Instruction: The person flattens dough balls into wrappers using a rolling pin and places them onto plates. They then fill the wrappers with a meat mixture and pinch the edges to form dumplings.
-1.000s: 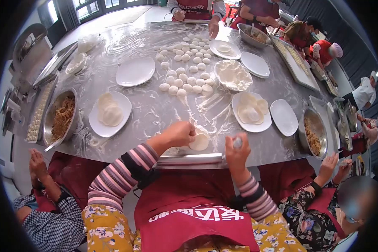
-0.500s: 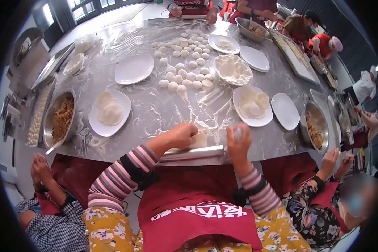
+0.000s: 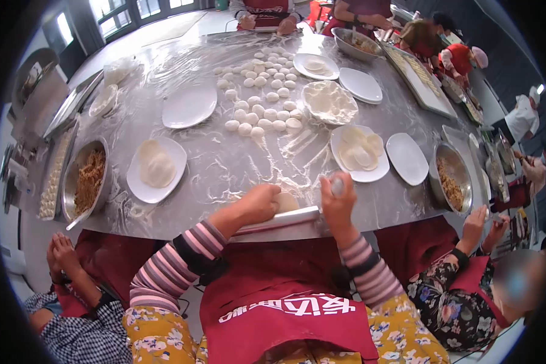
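My left hand [image 3: 261, 203] is closed on the near-left edge of a thin round dough wrapper [image 3: 288, 202], which lies on the floured tabletop. A shiny metal rolling pin [image 3: 288, 219] lies along the table's front edge, just below the wrapper. Its right end meets my right hand [image 3: 338, 203], whose fingers are wrapped round it; a rounded grey tip shows above the fist. Straight ahead, several small dough rounds [image 3: 258, 111] sit scattered in flour. Ahead of my right hand, a white plate [image 3: 370, 176] carries flattened wrappers [image 3: 359, 151].
Left of me stand a plate [image 3: 179, 182] of wrappers and a steel bowl of filling [image 3: 90, 182]; another filling bowl [image 3: 451, 182] is at the right. A flour bowl [image 3: 330, 102] and bare plates [image 3: 190, 108] occupy the middle. Co-workers' hands [image 3: 64, 255] flank me.
The view has shifted slightly, moving the table things a little left in the picture. My right hand, blurred before, is sharper now. Both hands keep their hold beside the wrapper.
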The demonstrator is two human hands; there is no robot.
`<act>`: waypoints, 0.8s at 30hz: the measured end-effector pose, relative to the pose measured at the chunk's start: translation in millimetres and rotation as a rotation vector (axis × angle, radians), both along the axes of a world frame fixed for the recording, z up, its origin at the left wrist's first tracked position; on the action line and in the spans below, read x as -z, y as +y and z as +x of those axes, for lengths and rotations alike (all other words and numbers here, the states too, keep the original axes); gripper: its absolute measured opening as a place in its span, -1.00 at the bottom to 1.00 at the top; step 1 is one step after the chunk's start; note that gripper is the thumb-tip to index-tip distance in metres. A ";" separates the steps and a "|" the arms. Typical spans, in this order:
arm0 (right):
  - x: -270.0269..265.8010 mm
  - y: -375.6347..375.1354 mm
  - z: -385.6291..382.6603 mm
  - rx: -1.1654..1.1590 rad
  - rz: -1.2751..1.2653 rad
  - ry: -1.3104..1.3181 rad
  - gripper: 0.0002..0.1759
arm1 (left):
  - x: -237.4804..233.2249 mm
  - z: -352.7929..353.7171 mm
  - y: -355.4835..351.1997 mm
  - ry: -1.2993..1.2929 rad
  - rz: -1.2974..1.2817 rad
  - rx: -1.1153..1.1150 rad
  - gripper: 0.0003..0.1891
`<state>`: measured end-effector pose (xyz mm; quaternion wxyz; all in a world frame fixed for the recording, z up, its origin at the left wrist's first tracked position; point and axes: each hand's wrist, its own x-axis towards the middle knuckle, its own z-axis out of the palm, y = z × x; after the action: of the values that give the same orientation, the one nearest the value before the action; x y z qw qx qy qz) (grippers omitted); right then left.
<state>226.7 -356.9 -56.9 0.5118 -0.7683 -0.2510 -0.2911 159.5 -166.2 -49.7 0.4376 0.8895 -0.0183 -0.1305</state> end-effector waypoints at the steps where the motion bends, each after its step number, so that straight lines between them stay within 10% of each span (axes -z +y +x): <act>1: -1.8 10.4 11.5 -0.002 -0.010 0.004 -0.78 | -0.2 1.9 -2.7 -0.046 0.054 -0.049 -0.81; 11: 12.3 -24.2 -29.4 0.010 0.041 0.265 -0.79 | 20.8 5.1 3.4 -0.122 0.107 -0.095 -0.81; 24: 8.5 -30.4 -18.1 0.025 -0.368 -0.193 -0.73 | 3.6 6.7 2.3 -0.071 0.131 -0.026 -0.80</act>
<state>208.6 -387.3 -65.5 0.3327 -0.8205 -0.3381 -0.3189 166.2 -163.9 -53.3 0.3794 0.9204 -0.0136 -0.0939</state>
